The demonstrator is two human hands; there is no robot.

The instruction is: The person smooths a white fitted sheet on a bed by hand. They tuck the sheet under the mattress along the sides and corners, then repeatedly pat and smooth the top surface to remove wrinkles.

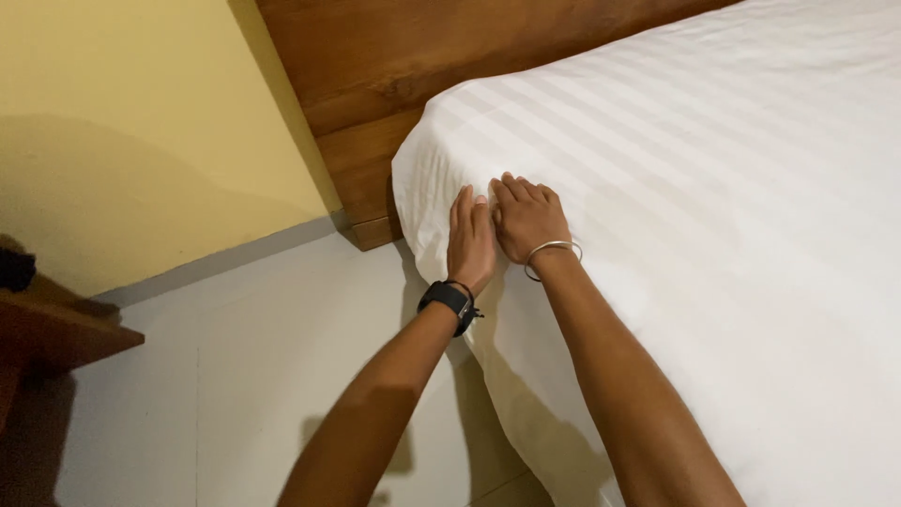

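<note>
A white striped bed sheet (713, 188) covers the mattress and fills the right and upper right of the frame. A wooden headboard (375, 75) runs across the top centre against a yellow wall (122, 122) at upper left, above a pale tiled floor (235, 376). A dark wooden table corner (56, 333) shows at the left edge. At centre, the left hand (470, 239) lies flat with fingers straight on the sheet's corner edge. The right hand (527, 218), just beside it, presses the sheet with fingers curled; whether it pinches cloth is unclear.

left hand (470, 241) flat, fingers straight | right hand (527, 219) beside it, fingers curled
</note>
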